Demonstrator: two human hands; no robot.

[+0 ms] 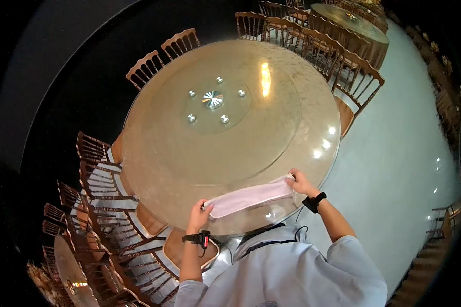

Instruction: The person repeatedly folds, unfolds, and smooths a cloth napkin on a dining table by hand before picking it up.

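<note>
The left hand (197,215) and right hand (301,183), both closed, each pinch one end of the pink cloth (251,200), which spans between them over the round table (159,174).

You have a large glass turntable (179,158) on the round tabletop (320,97), well in from its edges. At its middle you see a faceted silver disc (213,100), ringed by five small silver pieces (242,93). Two wooden chairs (181,43) stand at the far-left edge; more brown chairs (93,146) crowd the left edge, and another group (361,71) lines the far-right edge. Beyond that group you can make out a second round table (371,33). Pale, glossy floor (389,148) spreads past the right edge.
</note>
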